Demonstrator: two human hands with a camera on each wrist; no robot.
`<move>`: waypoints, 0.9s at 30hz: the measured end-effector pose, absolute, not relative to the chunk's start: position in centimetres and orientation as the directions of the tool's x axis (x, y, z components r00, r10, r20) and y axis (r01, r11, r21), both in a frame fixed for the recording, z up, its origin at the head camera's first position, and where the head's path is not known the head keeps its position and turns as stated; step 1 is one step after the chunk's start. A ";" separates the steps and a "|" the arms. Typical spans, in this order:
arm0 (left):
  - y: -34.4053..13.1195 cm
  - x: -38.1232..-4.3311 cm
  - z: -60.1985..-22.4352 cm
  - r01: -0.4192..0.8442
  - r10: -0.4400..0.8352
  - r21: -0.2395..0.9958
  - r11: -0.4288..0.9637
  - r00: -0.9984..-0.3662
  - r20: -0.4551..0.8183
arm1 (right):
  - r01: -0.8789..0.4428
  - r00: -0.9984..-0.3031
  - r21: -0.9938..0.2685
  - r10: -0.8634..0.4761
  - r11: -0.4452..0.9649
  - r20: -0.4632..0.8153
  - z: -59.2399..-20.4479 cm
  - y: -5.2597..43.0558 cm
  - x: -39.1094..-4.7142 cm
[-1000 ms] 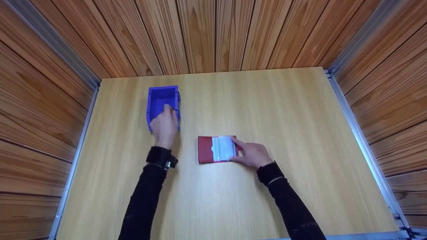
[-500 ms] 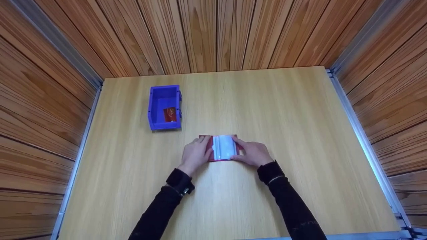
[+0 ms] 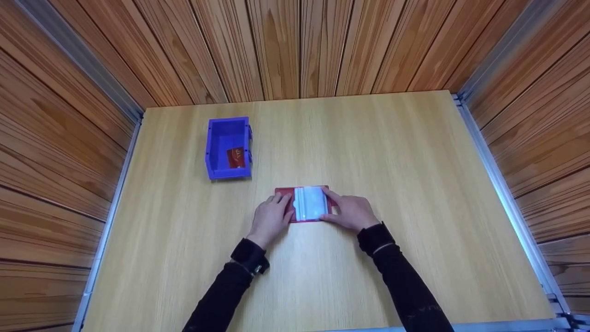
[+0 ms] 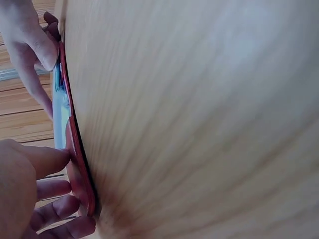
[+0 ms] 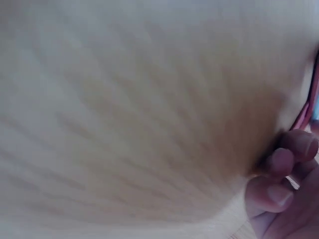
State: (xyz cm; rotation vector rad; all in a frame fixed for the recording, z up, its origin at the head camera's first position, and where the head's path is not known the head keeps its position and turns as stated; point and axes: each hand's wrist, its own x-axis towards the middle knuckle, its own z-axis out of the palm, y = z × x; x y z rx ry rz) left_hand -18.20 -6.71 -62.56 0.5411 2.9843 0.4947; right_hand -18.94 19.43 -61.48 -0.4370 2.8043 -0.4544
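Note:
A red card holder (image 3: 286,190) lies open on the table in the head view, its clear plastic sleeves (image 3: 311,204) stacked over the right part. My left hand (image 3: 268,220) grips its left end; in the left wrist view the thumb touches the red cover (image 4: 75,177) and the other fingers reach its end. From the other side my right hand (image 3: 354,212) holds the sleeves and right end between thumb and index finger. Its remaining fingers (image 5: 279,162) curl near the tabletop in the right wrist view. Whatever lies beneath the sleeves is hard to make out.
A blue plastic bin (image 3: 229,174) stands toward the back left of the wooden table (image 3: 392,152). In it is a dark red card (image 3: 235,157). Wood-plank walls (image 3: 281,50) and metal rails (image 3: 498,184) border the tabletop.
My left hand has left the bin, where the red card now shows, and moved right and nearer to the card holder's left end. The right hand keeps its hold.

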 end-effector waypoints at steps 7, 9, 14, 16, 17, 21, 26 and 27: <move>-6.6 -18.1 -62.7 0.327 0.343 0.325 0.887 -0.939 0.009 | -0.309 -0.929 -0.361 -0.360 0.880 -0.082 -61.8 19.5 -18.5; -6.6 -18.1 -62.8 0.317 0.336 0.322 0.892 -0.942 -0.002 | -0.354 -0.920 -0.342 -0.390 0.870 -0.038 -61.8 19.5 -18.5; -6.6 -18.1 -62.9 0.305 0.331 0.339 0.890 -0.943 -0.020 | -0.466 -0.881 -0.251 -0.471 0.848 0.042 -61.8 19.5 -18.3; -6.6 -18.1 -62.9 0.312 0.334 0.340 0.887 -0.942 -0.008 | -0.492 -0.868 -0.229 -0.494 0.840 0.051 -61.9 19.5 -18.2; -6.6 -18.1 -63.0 0.316 0.336 0.337 0.887 -0.942 -0.001 | -0.501 -0.863 -0.222 -0.503 0.837 0.054 -61.9 19.4 -18.2; -6.8 -18.0 -63.0 0.332 0.340 0.323 0.886 -0.940 0.032 | -0.516 -0.854 -0.225 -0.517 0.826 0.058 -62.0 19.1 -18.0; -7.0 -18.1 -62.9 0.313 0.328 0.357 0.880 -0.945 0.020 | -0.540 -0.839 -0.221 -0.540 0.812 0.066 -61.9 18.2 -17.8; -7.1 -18.1 -62.9 0.304 0.323 0.369 0.878 -0.946 0.013 | -0.548 -0.834 -0.212 -0.548 0.809 0.065 -61.9 18.0 -17.8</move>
